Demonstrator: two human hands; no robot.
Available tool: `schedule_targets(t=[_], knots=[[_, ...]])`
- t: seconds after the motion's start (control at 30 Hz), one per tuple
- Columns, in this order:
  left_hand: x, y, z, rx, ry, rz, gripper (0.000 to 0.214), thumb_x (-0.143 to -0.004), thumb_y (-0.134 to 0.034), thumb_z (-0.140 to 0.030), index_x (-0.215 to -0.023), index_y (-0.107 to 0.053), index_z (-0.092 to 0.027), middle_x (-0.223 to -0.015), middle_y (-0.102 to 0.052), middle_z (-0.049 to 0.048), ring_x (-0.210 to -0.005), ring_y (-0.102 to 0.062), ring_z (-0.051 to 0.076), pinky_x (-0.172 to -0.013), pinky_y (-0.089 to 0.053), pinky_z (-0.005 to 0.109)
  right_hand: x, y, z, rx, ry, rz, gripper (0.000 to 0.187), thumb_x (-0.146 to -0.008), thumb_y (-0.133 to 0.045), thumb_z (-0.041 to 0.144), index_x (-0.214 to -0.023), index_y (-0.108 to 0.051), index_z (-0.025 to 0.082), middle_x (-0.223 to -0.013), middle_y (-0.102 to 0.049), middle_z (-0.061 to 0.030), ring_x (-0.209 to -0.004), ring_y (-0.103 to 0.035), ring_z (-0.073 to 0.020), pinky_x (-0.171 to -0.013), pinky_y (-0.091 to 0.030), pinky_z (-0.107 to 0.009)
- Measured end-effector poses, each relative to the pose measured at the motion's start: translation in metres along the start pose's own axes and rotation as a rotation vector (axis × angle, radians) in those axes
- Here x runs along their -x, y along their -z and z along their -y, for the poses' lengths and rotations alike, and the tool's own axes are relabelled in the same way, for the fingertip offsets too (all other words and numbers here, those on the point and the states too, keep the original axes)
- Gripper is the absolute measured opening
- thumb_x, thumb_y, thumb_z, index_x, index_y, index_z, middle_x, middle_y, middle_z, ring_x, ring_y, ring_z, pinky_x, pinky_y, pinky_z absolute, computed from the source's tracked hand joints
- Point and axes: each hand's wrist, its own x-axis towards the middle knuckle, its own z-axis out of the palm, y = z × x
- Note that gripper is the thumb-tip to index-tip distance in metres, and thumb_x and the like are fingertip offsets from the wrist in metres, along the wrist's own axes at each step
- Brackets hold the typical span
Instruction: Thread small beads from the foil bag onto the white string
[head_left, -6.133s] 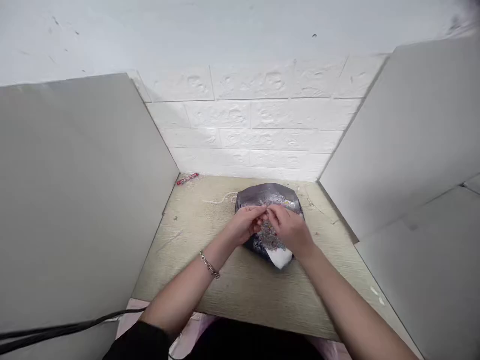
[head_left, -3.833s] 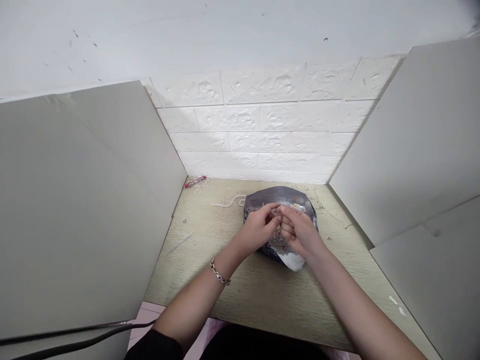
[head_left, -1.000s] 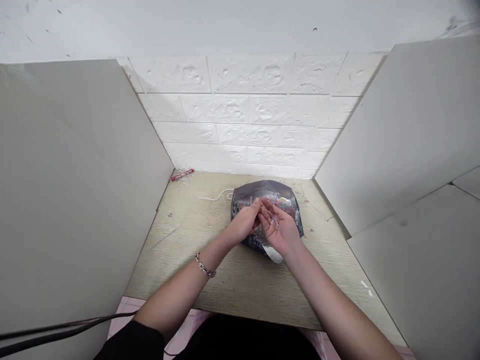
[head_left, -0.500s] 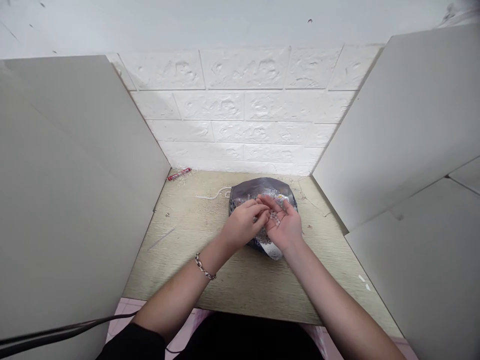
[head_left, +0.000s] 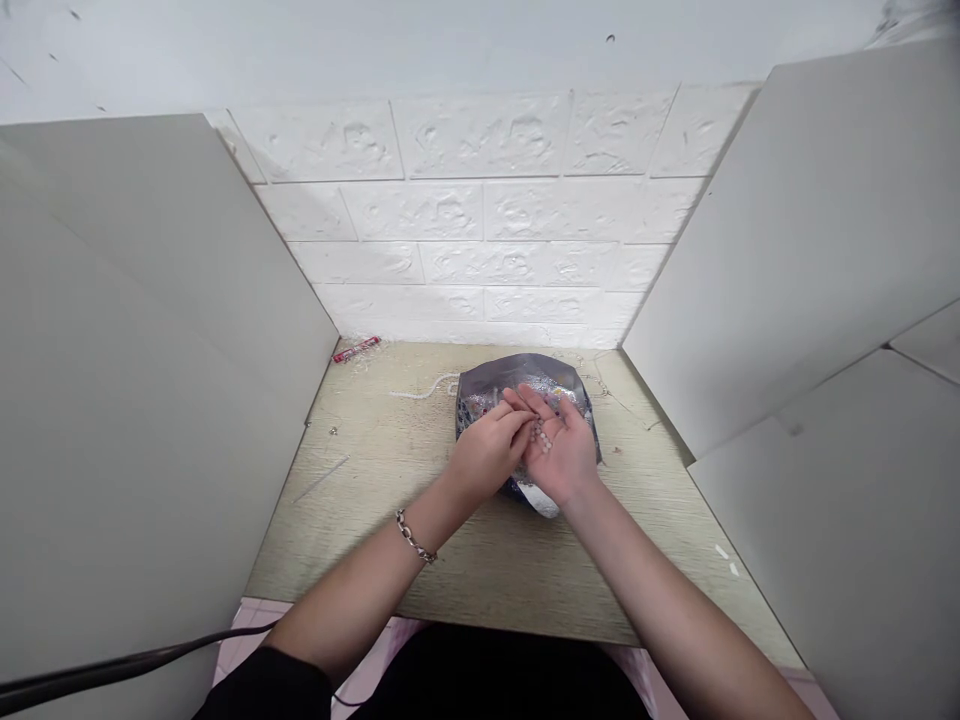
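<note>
Palm up and cupped, my right hand (head_left: 568, 458) carries several small whitish beads (head_left: 544, 438) over a silvery-grey bag (head_left: 491, 378). My left hand (head_left: 486, 452), with a chain bracelet (head_left: 413, 537) on its wrist, reaches across from the left. Its fingertips are pinched together at the edge of the right palm, touching or close to the beads. What lies between those fingertips, if anything, is too small to make out. Glittery, mixed contents show in the bag's open mouth; both hands hide much of it.
A curved white bead strand (head_left: 424, 391) lies left of the bag. A red wrapper (head_left: 356, 349) is at the back left corner, a thin pale stick (head_left: 322, 478) nearer me. White side panels (head_left: 157, 350) and a brick-patterned wall (head_left: 525, 210) enclose the wooden table (head_left: 375, 560).
The left fingers have shifted slightly over the right palm, among the beads. The view has moved a little; the bag and the hands stay in nearly the same place.
</note>
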Motion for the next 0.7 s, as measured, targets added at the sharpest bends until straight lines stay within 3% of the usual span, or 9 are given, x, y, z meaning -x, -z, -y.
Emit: schedule_targets(t=[0.2,0.33,0.7], knots=[[-0.0008,0.0017,0.0025,-0.070,0.011,-0.046,0.025,-0.083,-0.035,-0.025,-0.091,-0.057,-0.016,-0.090,-0.055,0.0061,-0.082,-0.051,0.013,-0.075,-0.040,0.024,-0.0004,-0.0003,-0.0050,0.028,-0.023,0.018,0.042,-0.081,-0.032,0.039,-0.100,-0.055,0.010,-0.090,-0.063,-0.0096,-0.076,-0.059,-0.0115,-0.064,-0.048,-0.019],[-0.0025,0.0039,0.0048,-0.122,0.009,-0.008,0.025,-0.082,-0.036,-0.025,-0.087,-0.058,-0.016,-0.087,-0.056,0.0057,-0.080,-0.052,0.013,-0.074,-0.039,0.024,-0.0018,-0.0007,-0.0076,0.019,-0.042,0.021,0.042,-0.082,-0.030,0.040,-0.097,-0.056,0.010,-0.077,-0.063,-0.0071,-0.063,-0.058,-0.0103,-0.058,-0.048,-0.019],[-0.0045,0.0072,0.0058,-0.118,0.036,0.063,0.022,-0.080,-0.039,-0.025,-0.082,-0.059,-0.017,-0.083,-0.057,0.0054,-0.078,-0.050,0.014,-0.069,-0.036,0.024,-0.0009,-0.0015,-0.0104,0.054,-0.028,0.043,0.041,-0.082,-0.030,0.038,-0.091,-0.058,0.010,-0.074,-0.063,-0.0064,-0.061,-0.058,-0.0111,-0.055,-0.047,-0.020]])
